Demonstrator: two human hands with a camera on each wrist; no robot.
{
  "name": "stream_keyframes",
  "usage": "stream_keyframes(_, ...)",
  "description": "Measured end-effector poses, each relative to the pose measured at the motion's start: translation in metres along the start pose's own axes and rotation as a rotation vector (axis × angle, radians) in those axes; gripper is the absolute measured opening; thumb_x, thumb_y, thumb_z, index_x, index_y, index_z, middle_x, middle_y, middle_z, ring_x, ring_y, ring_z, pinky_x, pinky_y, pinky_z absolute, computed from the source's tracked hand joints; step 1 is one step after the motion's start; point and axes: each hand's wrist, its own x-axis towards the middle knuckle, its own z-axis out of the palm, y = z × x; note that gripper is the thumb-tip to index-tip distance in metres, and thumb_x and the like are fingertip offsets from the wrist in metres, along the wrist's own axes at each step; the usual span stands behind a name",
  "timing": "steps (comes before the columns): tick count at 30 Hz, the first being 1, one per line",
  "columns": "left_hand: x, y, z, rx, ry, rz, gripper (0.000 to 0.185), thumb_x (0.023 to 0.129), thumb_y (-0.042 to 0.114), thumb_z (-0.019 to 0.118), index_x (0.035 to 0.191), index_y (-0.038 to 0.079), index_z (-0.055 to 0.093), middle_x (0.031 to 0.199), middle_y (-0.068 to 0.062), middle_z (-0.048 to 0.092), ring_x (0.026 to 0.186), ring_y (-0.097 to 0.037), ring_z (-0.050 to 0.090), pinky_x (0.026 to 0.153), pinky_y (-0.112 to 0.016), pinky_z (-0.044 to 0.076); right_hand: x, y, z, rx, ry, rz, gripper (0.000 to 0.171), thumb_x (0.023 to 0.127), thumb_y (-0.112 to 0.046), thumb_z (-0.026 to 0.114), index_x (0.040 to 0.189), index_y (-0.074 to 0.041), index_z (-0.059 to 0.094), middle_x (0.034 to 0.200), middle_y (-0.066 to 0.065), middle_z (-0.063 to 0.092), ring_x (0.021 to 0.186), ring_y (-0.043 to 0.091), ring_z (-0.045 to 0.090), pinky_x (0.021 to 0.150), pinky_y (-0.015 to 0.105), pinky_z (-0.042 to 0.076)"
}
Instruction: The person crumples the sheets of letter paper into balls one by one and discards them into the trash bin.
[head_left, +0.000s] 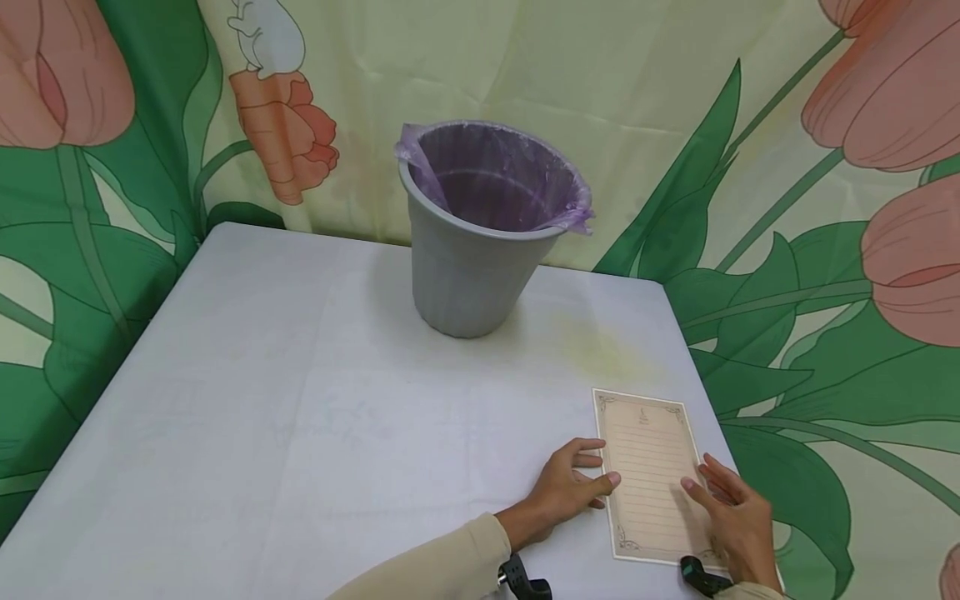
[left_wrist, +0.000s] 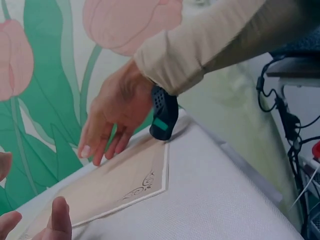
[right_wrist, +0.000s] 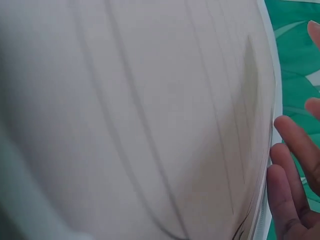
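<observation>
A cream sheet of lined letter paper (head_left: 648,479) with ornate corners and a white border lies at the table's right side. At its left edge is my left hand (head_left: 566,483), fingers extended alongside and thumb over the margin. My right hand (head_left: 738,521) is at the opposite edge, its thumb above the lines. Up close in the right wrist view, relaxed fingertips (right_wrist: 282,185) are right at the paper's edge. The left wrist view shows the right hand (left_wrist: 120,102) with loose fingers pointing down over the far edge.
A grey bin (head_left: 472,275) lined with a purple plastic bag (head_left: 570,218) stands at the back of the white-covered table (head_left: 300,400). Behind it hangs a curtain (head_left: 637,92) printed with tulips. Cables (left_wrist: 290,125) hang beyond the table in the left wrist view.
</observation>
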Motion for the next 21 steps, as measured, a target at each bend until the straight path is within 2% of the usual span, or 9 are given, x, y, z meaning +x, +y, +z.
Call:
stream_keyframes(4,-0.0003,0.0006,0.0000,0.035,0.012,0.022,0.055,0.098,0.017,0.079,0.147,0.011,0.057,0.132,-0.014,0.063,0.093,-0.010,0.069,0.076,-0.028,0.062,-0.0014,0.0013,-0.0008,0.038,0.015,0.001,0.079,0.087,-0.036,0.090,0.156,-0.021,0.055,0.120,-0.030,0.066,0.101,-0.010,0.053,0.075,0.002,0.044)
stream_keyframes(8,0.0002,0.0006,0.0017,0.125,0.004,0.070,0.050,0.097,0.021,0.079,0.143,0.013,0.062,0.129,-0.012,0.065,0.099,-0.004,0.066,0.082,-0.021,0.058,-0.0030,0.0024,0.0004,0.076,0.021,0.001,0.077,0.088,-0.031,0.090,0.156,-0.020,0.056,0.111,-0.033,0.065,0.095,-0.012,0.055,0.074,0.001,0.046)
stream_keyframes(11,0.0012,-0.0004,0.0039,0.150,0.013,0.091,0.047,0.095,0.017,0.081,0.139,0.014,0.065,0.124,-0.008,0.063,0.096,0.000,0.065,0.081,-0.018,0.056,-0.0039,0.0024,0.0007,0.093,0.020,0.010,0.077,0.088,-0.030,0.090,0.156,-0.018,0.056,0.106,-0.034,0.064,0.093,-0.013,0.056,0.074,0.002,0.047)
stream_keyframes(15,0.0029,-0.0037,0.0055,0.138,0.048,0.108,0.047,0.093,0.008,0.082,0.137,0.013,0.066,0.120,-0.006,0.058,0.087,0.000,0.069,0.072,-0.017,0.057,-0.0047,0.0026,0.0002,0.129,0.012,0.015,0.077,0.087,-0.029,0.091,0.155,-0.017,0.057,0.100,-0.037,0.063,0.092,-0.012,0.058,0.074,0.002,0.047)
stream_keyframes(18,0.0041,-0.0058,0.0054,0.122,0.067,0.116,0.048,0.092,0.003,0.081,0.137,0.012,0.064,0.121,-0.007,0.056,0.077,-0.005,0.074,0.065,-0.017,0.057,-0.0054,0.0027,-0.0004,0.149,0.004,0.017,0.077,0.088,-0.030,0.091,0.155,-0.016,0.057,0.097,-0.039,0.063,0.093,-0.012,0.058,0.075,0.002,0.046)
stream_keyframes(21,0.0049,-0.0071,0.0047,0.103,0.071,0.105,0.048,0.093,0.002,0.079,0.137,0.011,0.063,0.120,-0.007,0.056,0.067,-0.008,0.072,0.060,-0.019,0.056,-0.0068,0.0023,-0.0002,0.152,-0.001,0.026,0.076,0.088,-0.030,0.090,0.155,-0.017,0.057,0.096,-0.039,0.062,0.094,-0.012,0.057,0.076,0.003,0.045)
